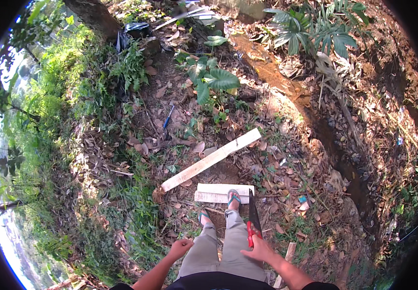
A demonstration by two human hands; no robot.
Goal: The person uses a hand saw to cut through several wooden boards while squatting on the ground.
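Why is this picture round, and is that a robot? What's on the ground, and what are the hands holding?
No robot here, just a person with two bare hands. The camera sits on the person's head and looks down, so you see their own arms, legs and feet from above. Its very wide fisheye lens makes the round picture and bends things near the rim.

The right hand holds a saw by its red handle; its dark blade points away from the person. The left hand is curled, and I can't see anything in it.

On the leafy ground lie a long pale board and some short pale wood, with the right foot on it. Farther off is a blue-handled tool.
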